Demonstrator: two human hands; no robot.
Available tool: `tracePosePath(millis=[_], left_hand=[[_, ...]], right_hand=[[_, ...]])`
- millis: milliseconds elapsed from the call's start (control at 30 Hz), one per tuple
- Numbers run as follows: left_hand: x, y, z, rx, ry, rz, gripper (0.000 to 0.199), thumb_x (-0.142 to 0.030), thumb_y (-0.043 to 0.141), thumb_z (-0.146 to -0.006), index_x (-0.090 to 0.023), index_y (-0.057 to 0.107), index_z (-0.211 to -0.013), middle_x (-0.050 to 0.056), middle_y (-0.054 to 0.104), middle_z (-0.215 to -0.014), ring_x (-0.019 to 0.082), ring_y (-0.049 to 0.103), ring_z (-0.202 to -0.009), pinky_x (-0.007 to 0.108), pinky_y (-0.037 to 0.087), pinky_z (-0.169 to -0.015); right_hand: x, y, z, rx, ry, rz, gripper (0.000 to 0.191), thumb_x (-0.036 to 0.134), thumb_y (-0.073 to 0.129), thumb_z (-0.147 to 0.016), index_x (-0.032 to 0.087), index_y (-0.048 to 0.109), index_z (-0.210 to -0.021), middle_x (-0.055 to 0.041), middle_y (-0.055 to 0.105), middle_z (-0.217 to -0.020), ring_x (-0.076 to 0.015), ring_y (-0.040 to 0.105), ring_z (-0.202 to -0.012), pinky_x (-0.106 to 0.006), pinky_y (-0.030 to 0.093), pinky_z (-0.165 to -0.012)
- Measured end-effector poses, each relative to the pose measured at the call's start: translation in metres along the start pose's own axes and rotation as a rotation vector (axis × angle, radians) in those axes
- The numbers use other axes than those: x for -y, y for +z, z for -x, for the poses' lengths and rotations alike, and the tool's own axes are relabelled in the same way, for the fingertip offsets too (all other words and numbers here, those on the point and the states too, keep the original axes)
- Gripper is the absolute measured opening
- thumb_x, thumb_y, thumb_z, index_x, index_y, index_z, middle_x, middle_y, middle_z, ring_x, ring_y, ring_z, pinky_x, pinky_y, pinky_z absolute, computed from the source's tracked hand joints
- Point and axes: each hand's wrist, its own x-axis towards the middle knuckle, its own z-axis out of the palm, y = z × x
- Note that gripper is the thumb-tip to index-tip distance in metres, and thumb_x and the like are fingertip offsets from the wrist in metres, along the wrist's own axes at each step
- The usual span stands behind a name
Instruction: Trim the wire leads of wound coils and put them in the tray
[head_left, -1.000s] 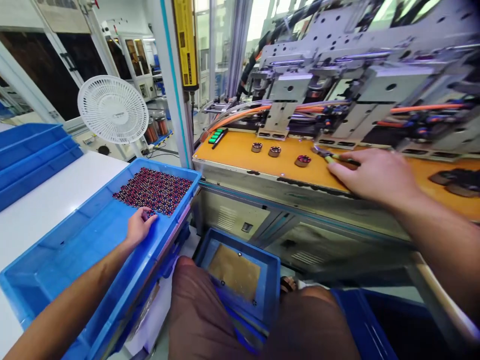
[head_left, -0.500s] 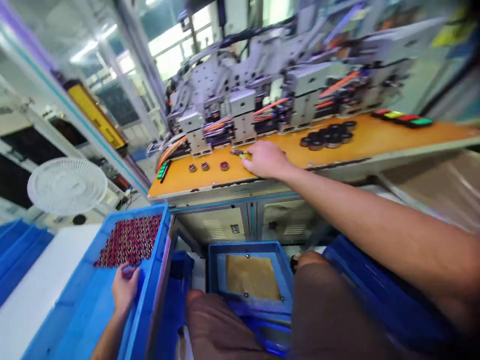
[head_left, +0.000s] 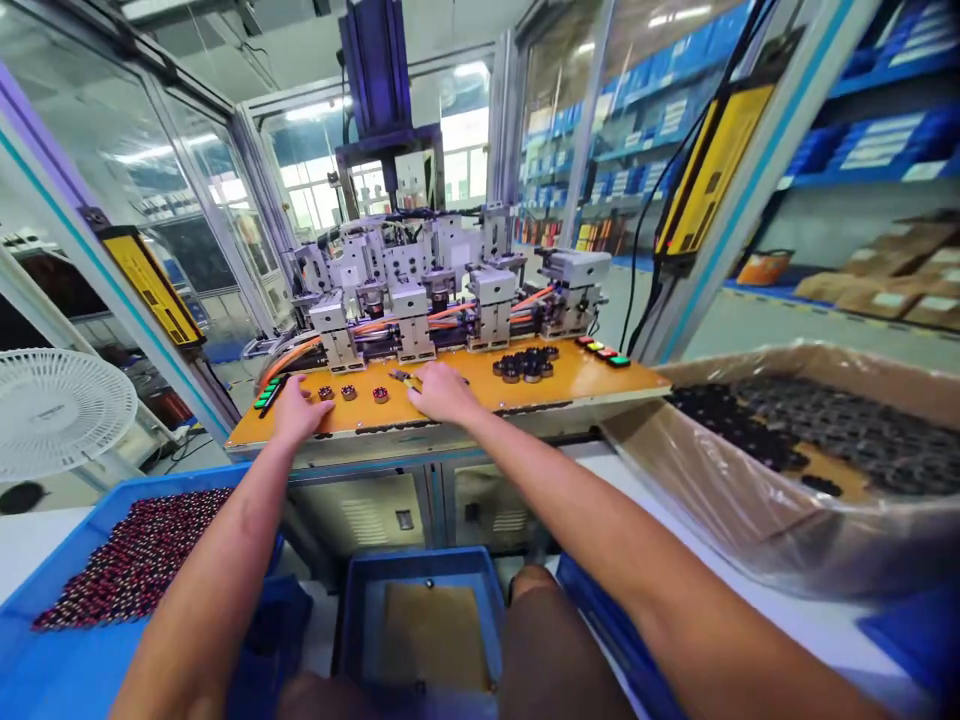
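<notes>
My left hand [head_left: 298, 412] is over the left end of the orange worktop, thumb and fingers apart, beside a small round copper-and-red part [head_left: 325, 393]. A second such part [head_left: 348, 393] and a third, redder one [head_left: 381, 395] sit in a row to its right. My right hand [head_left: 444, 393] is closed around a pair of pliers [head_left: 409, 381] with yellow-and-black handles, their jaws pointing left. Several black rings [head_left: 523, 364] lie in a cluster to the right of that hand. Green buttons [head_left: 270, 392] are just left of my left hand.
Behind the worktop [head_left: 577, 378] stands a row of metal fixtures [head_left: 491, 305] with orange hoses. A blue tray [head_left: 112, 490] of red parts is at lower left. A plastic-lined box [head_left: 720, 520] of dark rings stands right. Another blue tray [head_left: 424, 560] lies below.
My left hand has left the blue tray and risen to the worktop's left end. My right hand stays on the pliers. The view has turned right and levelled.
</notes>
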Motion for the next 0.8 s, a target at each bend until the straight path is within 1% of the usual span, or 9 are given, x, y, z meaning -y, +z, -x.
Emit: tracePosePath(millis=[67, 133, 267, 433, 533, 600, 667, 700, 800], left_hand=[[-0.008, 0.014, -0.012, -0.027, -0.074, 0.079, 0.033, -0.037, 0.065, -0.090, -0.014, 0.063, -0.113, 0.008, 0.069, -0.107, 0.022, 0.067, -0.096, 0.046, 0.053, -0.091], [-0.007, 0.014, -0.014, -0.064, -0.141, 0.176, 0.030, -0.034, 0.065, -0.091, -0.014, 0.063, -0.113, 0.007, 0.069, -0.105, 0.020, 0.067, -0.094, 0.044, 0.055, -0.088], [0.012, -0.022, 0.013, -0.175, -0.234, 0.410, 0.029, -0.027, 0.066, -0.090, -0.014, 0.061, -0.116, 0.006, 0.067, -0.105, 0.019, 0.067, -0.090, 0.040, 0.058, -0.081], [0.023, -0.063, 0.114, -0.155, -0.252, 0.687, 0.042, -0.016, 0.077, -0.071, -0.016, 0.059, -0.108, 0.006, 0.071, -0.091, 0.016, 0.071, -0.080, 0.032, 0.059, -0.078], [0.021, -0.065, 0.199, -0.044, -0.228, 0.769, 0.053, -0.022, 0.086, -0.058, -0.017, 0.062, -0.105, 0.010, 0.075, -0.098, 0.020, 0.073, -0.088, 0.032, 0.061, -0.079], [0.018, -0.063, 0.253, -0.002, -0.177, 0.770, 0.056, -0.020, 0.089, -0.057, -0.019, 0.063, -0.106, 0.009, 0.076, -0.101, 0.020, 0.073, -0.094, 0.031, 0.061, -0.083], [0.013, -0.061, 0.295, -0.009, 0.008, 0.690, 0.054, -0.013, 0.085, -0.065, -0.022, 0.062, -0.113, 0.006, 0.075, -0.104, 0.017, 0.073, -0.097, 0.027, 0.061, -0.085], [0.011, -0.060, 0.311, -0.020, 0.097, 0.653, 0.055, -0.008, 0.082, -0.069, -0.024, 0.062, -0.117, 0.004, 0.074, -0.105, 0.015, 0.073, -0.097, 0.025, 0.061, -0.085], [0.006, -0.055, 0.337, -0.044, 0.262, 0.608, 0.064, 0.001, 0.076, -0.073, -0.027, 0.058, -0.127, 0.001, 0.074, -0.108, 0.012, 0.073, -0.094, 0.020, 0.061, -0.085]], right_hand=[[0.000, 0.002, -0.001, -0.002, -0.011, -0.003, 0.032, 0.042, 0.056, -0.097, 0.015, 0.064, -0.111, -0.0088, 0.065, -0.118, -0.0229, 0.061, -0.112, -0.045, 0.050, -0.097], [-0.001, 0.005, -0.001, 0.000, -0.017, -0.010, 0.032, 0.042, 0.056, -0.097, 0.015, 0.064, -0.111, -0.0089, 0.065, -0.118, -0.0229, 0.061, -0.112, -0.045, 0.050, -0.097], [-0.003, 0.009, 0.000, -0.005, -0.013, -0.052, 0.031, 0.041, 0.057, -0.097, 0.015, 0.065, -0.111, -0.0093, 0.065, -0.119, -0.0230, 0.061, -0.112, -0.046, 0.050, -0.098], [0.001, -0.003, 0.003, -0.086, -0.021, -0.198, 0.029, 0.037, 0.060, -0.095, 0.012, 0.066, -0.110, -0.0113, 0.067, -0.117, -0.0245, 0.061, -0.113, -0.048, 0.049, -0.099], [0.012, -0.020, 0.027, -0.188, -0.075, -0.304, 0.035, 0.031, 0.053, -0.097, 0.007, 0.061, -0.122, -0.0198, 0.061, -0.130, -0.0273, 0.054, -0.125, -0.046, 0.043, -0.107], [0.025, -0.030, 0.061, -0.226, -0.144, -0.373, 0.039, 0.031, 0.050, -0.099, 0.008, 0.057, -0.128, -0.0194, 0.059, -0.134, -0.0244, 0.054, -0.124, -0.041, 0.044, -0.106], [0.039, -0.040, 0.107, -0.200, -0.322, -0.493, 0.040, 0.036, 0.055, -0.096, 0.012, 0.057, -0.128, -0.0139, 0.063, -0.128, -0.0189, 0.062, -0.109, -0.034, 0.052, -0.095], [0.046, -0.044, 0.132, -0.163, -0.517, -0.626, 0.042, 0.037, 0.062, -0.093, 0.011, 0.058, -0.126, -0.0132, 0.066, -0.122, -0.0177, 0.064, -0.101, -0.031, 0.054, -0.088], [0.059, -0.055, 0.199, 0.015, -0.936, -0.808, 0.045, 0.033, 0.067, -0.091, 0.007, 0.058, -0.126, -0.0164, 0.068, -0.120, -0.0192, 0.065, -0.106, -0.031, 0.054, -0.091]])
